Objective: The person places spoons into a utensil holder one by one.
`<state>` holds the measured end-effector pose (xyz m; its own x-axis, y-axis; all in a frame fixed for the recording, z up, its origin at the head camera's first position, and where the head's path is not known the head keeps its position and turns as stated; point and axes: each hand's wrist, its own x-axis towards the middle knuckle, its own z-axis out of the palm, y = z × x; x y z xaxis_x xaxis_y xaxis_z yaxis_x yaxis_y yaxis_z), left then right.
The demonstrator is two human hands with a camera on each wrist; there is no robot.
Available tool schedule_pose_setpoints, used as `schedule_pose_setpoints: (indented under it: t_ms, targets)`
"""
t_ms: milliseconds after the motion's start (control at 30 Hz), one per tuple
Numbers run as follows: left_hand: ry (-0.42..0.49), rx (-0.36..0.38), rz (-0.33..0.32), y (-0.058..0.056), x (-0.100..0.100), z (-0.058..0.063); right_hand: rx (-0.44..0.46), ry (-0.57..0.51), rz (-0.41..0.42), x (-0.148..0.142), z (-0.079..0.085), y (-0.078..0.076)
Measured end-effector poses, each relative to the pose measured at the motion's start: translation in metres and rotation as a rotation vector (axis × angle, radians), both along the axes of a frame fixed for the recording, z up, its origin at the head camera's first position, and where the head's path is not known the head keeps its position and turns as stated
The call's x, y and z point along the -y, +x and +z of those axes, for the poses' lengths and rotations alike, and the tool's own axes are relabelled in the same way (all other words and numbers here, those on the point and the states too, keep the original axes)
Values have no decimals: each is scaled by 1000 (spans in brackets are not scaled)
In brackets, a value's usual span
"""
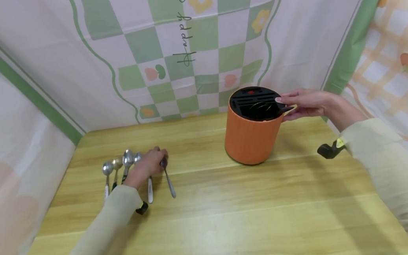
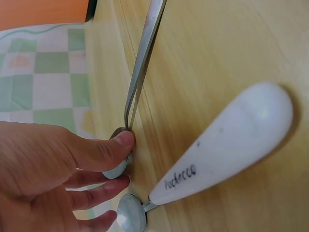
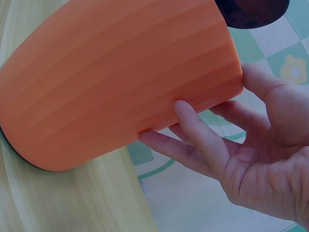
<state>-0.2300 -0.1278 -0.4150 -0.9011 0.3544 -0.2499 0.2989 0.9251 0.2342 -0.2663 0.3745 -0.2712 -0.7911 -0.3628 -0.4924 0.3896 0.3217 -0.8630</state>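
On the left of the table, my left hand (image 1: pixel 149 165) pinches the bowl of a metal spoon (image 1: pixel 170 183) between thumb and fingers. In the left wrist view this spoon's handle (image 2: pixel 143 55) slants upward from the thumb. Close by lies a white-handled spoon (image 2: pixel 222 145) with lettering on it. My right hand (image 1: pixel 305 101) holds an orange utensil holder (image 1: pixel 252 140) by its upper right side, thumb at the rim and fingers against the outer wall (image 3: pixel 120 82). A dark rounded piece (image 3: pixel 256 12) juts from the holder's slotted black top (image 1: pixel 244 101).
Several more spoons (image 1: pixel 127 157) lie in a row left of my left hand, partly hidden by the arm. The wooden table (image 1: pixel 210 222) meets a checkered cloth (image 1: pixel 185 57) behind, with more printed cloth at both sides.
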Motion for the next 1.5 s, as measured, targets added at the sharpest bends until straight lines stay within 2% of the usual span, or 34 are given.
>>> schedule_pose_setpoints:
  t_ms: [267,433,500,567,667,800,900,1067,1133,1267,1367,1500]
  targets:
    - [133,9,23,-2,2,-4,7,11,-8,0,-2,-2]
    - [183,-69,-31,-6,2,-6,4,37,6,0,-2,-4]
    - [229,-70,-35,-7,3,-6,2,44,20,1,-1,-5]
    - [283,-46,-15,-8,4,-4,1,45,28,1,0,-5]
    - [374,27,42,-7,5,-1,1,45,33,2,1,-5]
    - [502,106,70,-5,7,2,6,40,26,2,1,-5]
    - [603,168,62,-3,10,5,5,34,18,2,0,-3]
    - [721,254,-10,2,11,12,0,36,11,0,0,-2]
    - [745,267,-37,5,11,14,-1,42,17,1,0,-3]
    - [773,270,-40,10,8,20,0,46,24,1,0,-4]
    - [769,239,-46,13,4,26,0,47,20,1,0,-3]
    - [751,170,-89,18,-2,35,0,33,23,-1,0,-2]
